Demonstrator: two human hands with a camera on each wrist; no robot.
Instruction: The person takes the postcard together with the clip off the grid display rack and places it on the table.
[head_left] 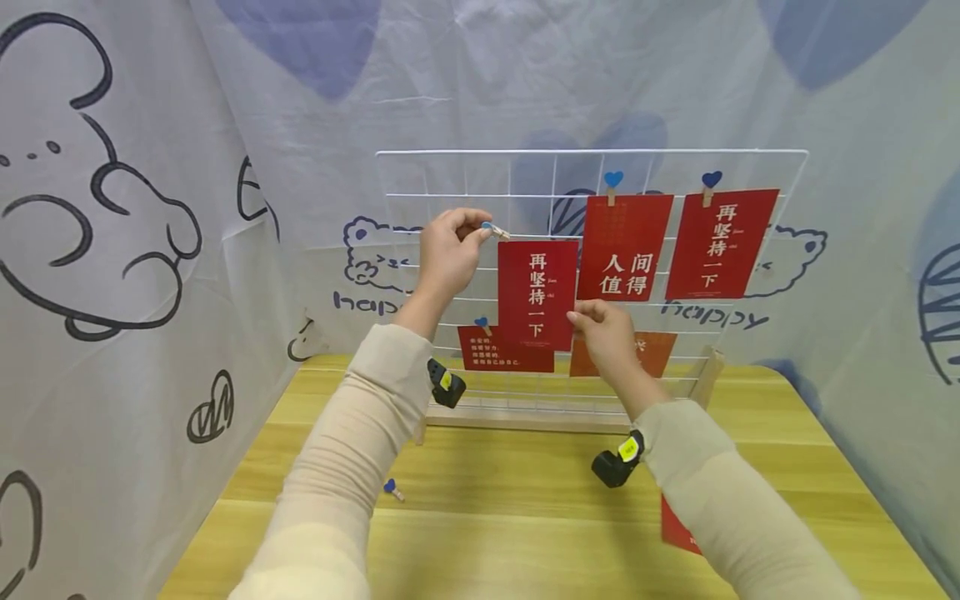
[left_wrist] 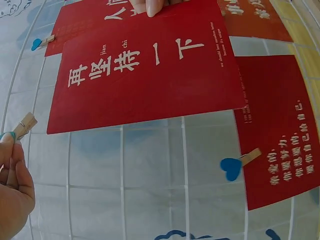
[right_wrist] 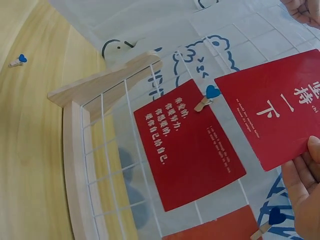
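Observation:
My left hand (head_left: pixel 450 250) pinches a small wooden clothespin (left_wrist: pixel 25 126) with a blue heart on it, just above the top left corner of a red card (head_left: pixel 537 292) with white characters. The clothespin stands apart from that card. By its right edge, low down, my right hand (head_left: pixel 609 337) holds the card between thumb and fingers. Behind it is a white wire grid rack (head_left: pixel 450 195). The held card overlaps a lower red card (right_wrist: pixel 185 150), which a blue-heart clothespin (left_wrist: pixel 235 167) fixes to the grid.
Two more red cards (head_left: pixel 628 237) (head_left: pixel 722 250) hang at the grid's upper right on clothespins. An orange-red card (head_left: pixel 656 354) hangs lower, partly behind my right hand. On the wooden table (head_left: pixel 495 517) lie a loose clothespin (head_left: pixel 393 490) and a red card (head_left: pixel 677 527) under my right sleeve.

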